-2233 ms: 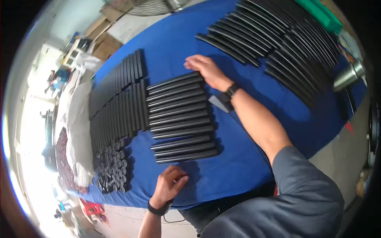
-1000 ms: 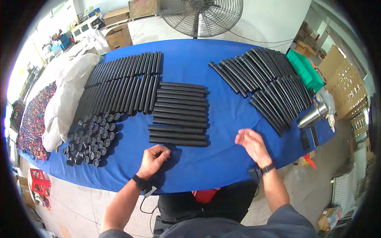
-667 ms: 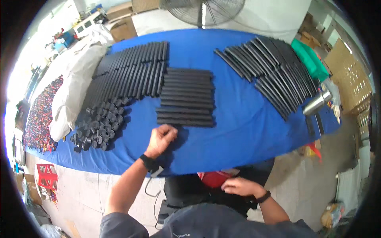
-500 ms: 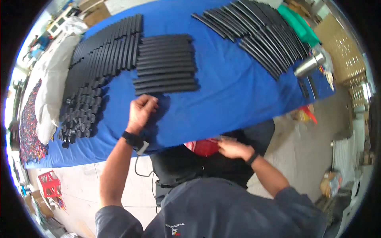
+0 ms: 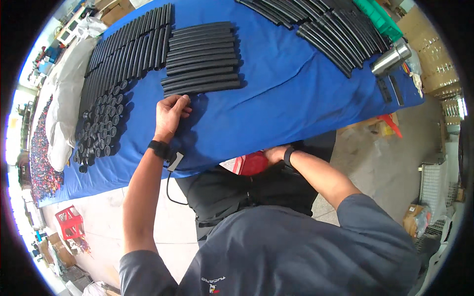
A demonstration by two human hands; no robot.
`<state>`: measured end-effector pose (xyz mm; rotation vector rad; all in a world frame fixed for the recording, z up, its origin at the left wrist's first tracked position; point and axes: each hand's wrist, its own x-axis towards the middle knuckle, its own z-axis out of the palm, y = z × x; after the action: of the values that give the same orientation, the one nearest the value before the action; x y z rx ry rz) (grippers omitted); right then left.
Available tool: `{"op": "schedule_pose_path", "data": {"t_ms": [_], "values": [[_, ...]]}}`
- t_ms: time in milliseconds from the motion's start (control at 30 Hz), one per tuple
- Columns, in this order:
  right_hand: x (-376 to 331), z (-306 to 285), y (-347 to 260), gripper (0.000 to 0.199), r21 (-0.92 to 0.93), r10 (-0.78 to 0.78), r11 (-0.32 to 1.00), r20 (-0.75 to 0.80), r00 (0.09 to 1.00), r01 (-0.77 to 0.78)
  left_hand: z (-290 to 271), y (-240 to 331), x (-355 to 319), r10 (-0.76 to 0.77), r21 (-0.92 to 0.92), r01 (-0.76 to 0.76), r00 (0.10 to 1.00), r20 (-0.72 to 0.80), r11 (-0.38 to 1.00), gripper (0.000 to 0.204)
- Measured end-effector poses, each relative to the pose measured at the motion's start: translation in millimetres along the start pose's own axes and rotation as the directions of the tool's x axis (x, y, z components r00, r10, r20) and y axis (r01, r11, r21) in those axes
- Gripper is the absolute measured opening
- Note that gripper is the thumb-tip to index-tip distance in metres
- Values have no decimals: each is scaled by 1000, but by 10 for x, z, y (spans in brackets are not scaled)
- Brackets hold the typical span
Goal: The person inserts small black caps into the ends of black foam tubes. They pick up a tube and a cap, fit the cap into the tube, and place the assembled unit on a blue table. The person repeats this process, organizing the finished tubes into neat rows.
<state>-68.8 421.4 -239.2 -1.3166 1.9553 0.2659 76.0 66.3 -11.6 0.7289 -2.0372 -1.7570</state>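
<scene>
My left hand (image 5: 173, 113) is closed, thumb against curled fingers, at the near side of a row of black tubes (image 5: 202, 64). Its fingertips are by the nearest tube's left end; whether something small is pinched in them cannot be seen. Below the table's front edge, over my lap, my right hand (image 5: 277, 154) reaches in beside a red object (image 5: 253, 164), whose kind I cannot make out. The fingers of that hand are hidden by the cloth edge and the red object.
A blue cloth (image 5: 276, 108) covers the table. Left lie more black tubes (image 5: 131, 44), round black caps (image 5: 101, 126), a white sack (image 5: 66, 108) and small multicoloured pieces (image 5: 44, 158). At right are further black tubes (image 5: 340, 39), a green tray (image 5: 377, 19) and a steel flask (image 5: 391, 58).
The whole view has shifted, so the table sits higher in it. My right hand has slid inward, its fingers now out of sight. My left hand stays closed by the tubes.
</scene>
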Motion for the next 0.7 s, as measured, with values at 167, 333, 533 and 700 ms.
{"op": "schedule_pose_path", "data": {"t_ms": [167, 333, 533, 700], "values": [[-516, -1091, -612, 74, 81, -131, 989, 82, 988, 125, -237, 5, -197, -56, 50, 62, 990, -129, 997, 32], [-490, -986, -454, 73, 174, -130, 976, -7, 991, 129, -129, -11, -28, -21, 116, 38, 989, -148, 993, 35], [-479, -890, -382, 72, 246, -134, 959, -47, 990, 142, -132, -54, -37, -12, 89, 25, 989, -144, 996, 32], [-441, -853, -381, 72, 256, -130, 957, -41, 991, 136, -151, -75, -38, -17, 69, 27, 989, -146, 997, 29]]}}
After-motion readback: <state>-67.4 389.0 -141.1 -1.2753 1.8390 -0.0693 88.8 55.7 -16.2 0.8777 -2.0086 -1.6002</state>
